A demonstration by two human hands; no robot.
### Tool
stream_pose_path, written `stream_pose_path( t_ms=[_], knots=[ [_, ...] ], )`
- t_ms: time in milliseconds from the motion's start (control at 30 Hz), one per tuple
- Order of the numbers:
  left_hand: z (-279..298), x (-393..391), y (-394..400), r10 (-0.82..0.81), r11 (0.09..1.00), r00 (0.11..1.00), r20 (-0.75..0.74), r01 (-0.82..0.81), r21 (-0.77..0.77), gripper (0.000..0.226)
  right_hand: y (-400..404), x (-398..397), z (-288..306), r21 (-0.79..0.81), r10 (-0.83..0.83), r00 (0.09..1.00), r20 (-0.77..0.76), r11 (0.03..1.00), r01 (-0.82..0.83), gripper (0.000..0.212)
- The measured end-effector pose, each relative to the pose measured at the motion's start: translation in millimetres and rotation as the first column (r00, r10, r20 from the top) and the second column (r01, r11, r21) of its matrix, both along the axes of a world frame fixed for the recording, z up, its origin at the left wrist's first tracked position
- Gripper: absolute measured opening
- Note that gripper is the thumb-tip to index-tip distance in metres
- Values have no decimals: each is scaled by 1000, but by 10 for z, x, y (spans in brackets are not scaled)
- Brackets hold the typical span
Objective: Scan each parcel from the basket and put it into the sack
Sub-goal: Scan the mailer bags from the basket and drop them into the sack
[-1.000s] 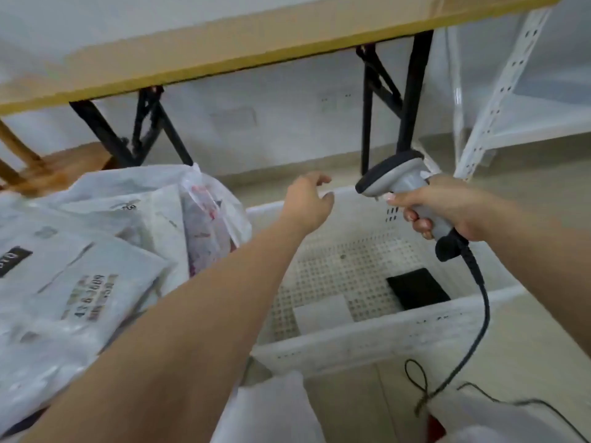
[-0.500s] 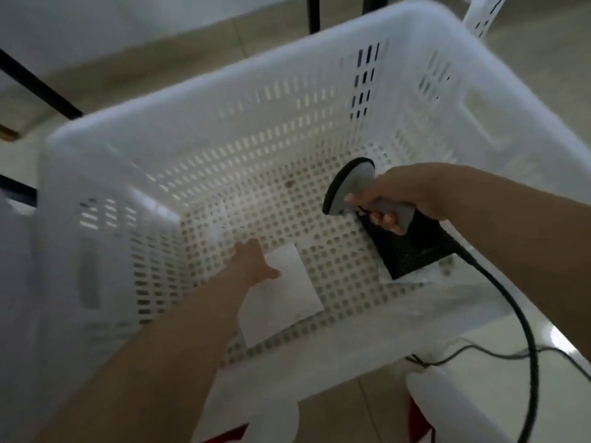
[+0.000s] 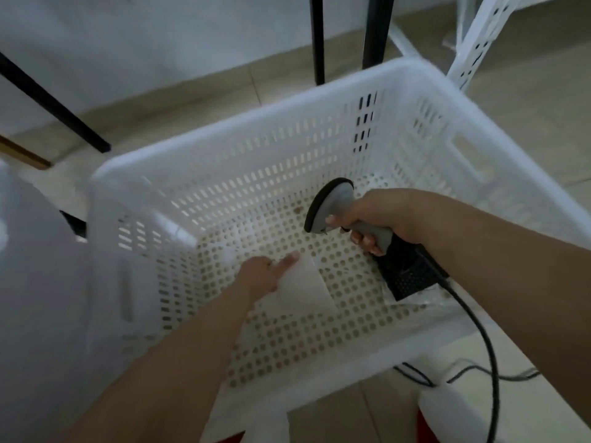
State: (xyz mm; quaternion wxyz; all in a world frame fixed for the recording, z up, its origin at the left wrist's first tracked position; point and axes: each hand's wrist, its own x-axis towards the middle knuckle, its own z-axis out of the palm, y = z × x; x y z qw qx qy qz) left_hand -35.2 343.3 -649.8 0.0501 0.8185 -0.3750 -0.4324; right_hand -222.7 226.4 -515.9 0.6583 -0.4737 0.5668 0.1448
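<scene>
Reaching down into the white perforated basket, the left hand is right on the pale flat parcel that lies on the basket floor, left of centre. Forefinger stretched out along the parcel's upper-left edge, the other fingers tucked under or behind it, though the blur makes it hard to say whether that edge is truly pinched or only pressed. The parcel lies flat, with one corner aimed toward the far wall and its long axis running from upper left to lower right.

Off at the far left, a blurred pale mass fills the edge of the view; too soft to say what it is.

Moving right: the right hand is wrapped tight around the grey handle of the barcode scanner, whose dark-rimmed head is tipped down and to the left, toward the basket floor near the pale parcel. Just beneath that hand lies a black parcel in clear wrap, flat against the near right corner. The scanner's black cable curves down over the basket's rim to the tiled floor.
</scene>
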Motion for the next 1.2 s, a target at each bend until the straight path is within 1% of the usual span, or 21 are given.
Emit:
stream_pose_path(
  t_ms=[33, 67, 133, 167, 200, 233, 267, 333, 400, 467, 500, 533, 567, 600, 633, 667, 733, 833, 933, 1033, 1200],
  knots=[
    [185, -11, -10, 61, 997, 998, 0, -61, -41, 66, 47, 7, 143, -7, -17, 1000, -3, 1000, 17, 27],
    [369, -13, -13, 82, 992, 997, 6, -81, -96, 62, 99, 6, 298, -17, -33, 999, -5, 999, 33, 29],
    [759, 6, 0, -23, 973, 994, 107, 47, -225, 39, 221, -19, 670, -60, -55, 998, 25, 997, 57, 30],
    [966, 21, 19, -79, 952, 981, 175, 127, -280, 19, 287, -49, 873, -93, -66, 996, 56, 993, 71, 29],
    [1196, 38, 49, -115, 918, 972, 204, 182, -352, 14, 356, -90, 1092, -132, -82, 992, 92, 987, 94, 27],
    [1440, 56, 79, -141, 887, 964, 224, 224, -405, 40, 427, -137, 1316, -170, -98, 987, 128, 978, 119, 26],
    [1716, 47, 128, -140, 846, 972, 191, 217, -486, 66, 510, -193, 1547, -204, -104, 982, 161, 970, 136, 25],
    [2296, 18, 222, -66, 759, 986, 153, 149, -634, 106, 700, -307, 2018, -265, -96, 970, 222, 952, 155, 25],
    [2859, -22, 366, 6, 635, 996, 85, 62, -770, 128, 907, -441, 2474, -332, -107, 947, 303, 919, 210, 23],
    [3350, -61, 519, 90, 557, 995, -41, -85, -826, 134, 1105, -590, 2903, -392, -125, 907, 401, 872, 293, 21],
    [3601, -106, 619, 120, 531, 986, -115, -162, -832, 126, 1207, -662, 3118, -419, -126, 885, 448, 845, 332, 21],
    [3823, -147, 723, 131, 488, 974, -187, -227, -843, 100, 1308, -727, 3321, -445, -122, 863, 489, 817, 368, 22],
    [4017, -175, 826, 141, 437, 961, -239, -277, -856, 60, 1413, -779, 3515, -463, -118, 842, 526, 790, 401, 23],
    [4217, -226, 948, 150, 386, 948, -279, -316, -866, 28, 1521, -825, 3702, -470, -117, 820, 560, 770, 431, 24],
    [4392, -264, 1064, 148, 352, 932, -331, -362, -863, 13, 1635, -864, 3879, -471, -111, 802, 588, 758, 451, 23],
    [4551, -302, 1181, 136, 317, 902, -410, -432, -844, 10, 1750, -896, 4043, -479, -93, 789, 607, 749, 457, 22],
    [4818, -318, 1362, 117, 291, 821, -559, -566, -771, 17, 1980, -947, 4330, -517, -33, 778, 627, 729, 448, 22],
    [5124, -319, 1586, 91, 257, 740, -667, -664, -702, 35, 2301, -1007, 4646, -558, 34, 770, 637, 709, 431, 23],
    [5327, -372, 1800, 62, 207, 734, -676, -672, -711, 38, 2577, -1030, 4827, -584, 80, 768, 636, 700, 411, 28],
    [5424, -384, 1961, 61, 173, 751, -658, -657, -734, 30, 2803, -1028, 4941, -617, 127, 766, 631, 680, 396, 31],
    [5550, -384, 2167, 48, 157, 742, -668, -666, -729, 32, 3076, -1006, 5110, -654, 179, 761, 623, 653, 382, 30]
  ],
)
